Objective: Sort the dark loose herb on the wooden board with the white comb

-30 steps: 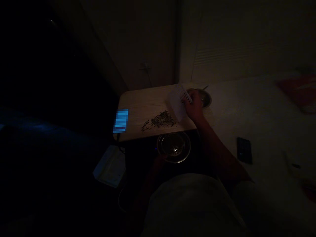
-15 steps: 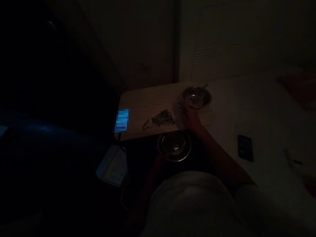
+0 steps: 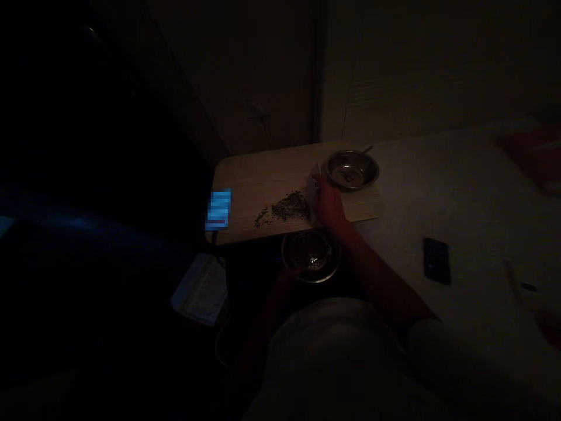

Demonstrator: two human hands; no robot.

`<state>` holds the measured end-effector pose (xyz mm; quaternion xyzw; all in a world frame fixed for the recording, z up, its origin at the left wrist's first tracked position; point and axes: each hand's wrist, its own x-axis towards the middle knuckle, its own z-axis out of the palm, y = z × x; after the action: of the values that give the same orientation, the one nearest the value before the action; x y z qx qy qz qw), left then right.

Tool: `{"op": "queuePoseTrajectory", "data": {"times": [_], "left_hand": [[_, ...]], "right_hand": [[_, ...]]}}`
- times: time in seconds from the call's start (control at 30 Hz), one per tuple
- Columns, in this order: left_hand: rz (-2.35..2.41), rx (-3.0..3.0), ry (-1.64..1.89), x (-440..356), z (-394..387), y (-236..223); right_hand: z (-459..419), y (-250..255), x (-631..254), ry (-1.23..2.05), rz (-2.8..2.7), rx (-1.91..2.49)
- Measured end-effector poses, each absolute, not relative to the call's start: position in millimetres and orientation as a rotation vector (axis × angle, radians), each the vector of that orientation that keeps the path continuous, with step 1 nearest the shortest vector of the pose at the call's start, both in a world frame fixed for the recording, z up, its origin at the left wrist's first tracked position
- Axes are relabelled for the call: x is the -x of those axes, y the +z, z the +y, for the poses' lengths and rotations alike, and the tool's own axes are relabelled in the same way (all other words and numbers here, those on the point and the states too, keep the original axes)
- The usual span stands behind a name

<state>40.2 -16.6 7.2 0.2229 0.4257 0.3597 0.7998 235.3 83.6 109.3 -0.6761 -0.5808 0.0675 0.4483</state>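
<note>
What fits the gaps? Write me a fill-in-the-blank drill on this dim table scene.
1. The right hand rests on the wooden board, just right of a pile of dark ____.
2. The steel bowl on the board lies to the ____ of the right hand.
3. The left hand holds a second steel bowl ____ the board's near edge.

Missing words: crumbs; right; below

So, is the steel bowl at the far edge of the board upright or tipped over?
Upright. The steel bowl sits on the wooden board with its open rim facing up, so the inside shows.
</note>
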Motion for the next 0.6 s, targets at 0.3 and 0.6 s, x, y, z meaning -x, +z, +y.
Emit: {"op": "queuePoseTrajectory", "data": {"times": [0.3, 0.6], "left_hand": [[0.918, -0.488, 0.767, -43, -17, 13], [0.897, -0.508, 0.804, -43, -17, 18]], "right_hand": [[86, 109, -227, 0.197, -1.368, 1.714], [88, 105, -230, 0.112, -1.388, 1.639]]}}
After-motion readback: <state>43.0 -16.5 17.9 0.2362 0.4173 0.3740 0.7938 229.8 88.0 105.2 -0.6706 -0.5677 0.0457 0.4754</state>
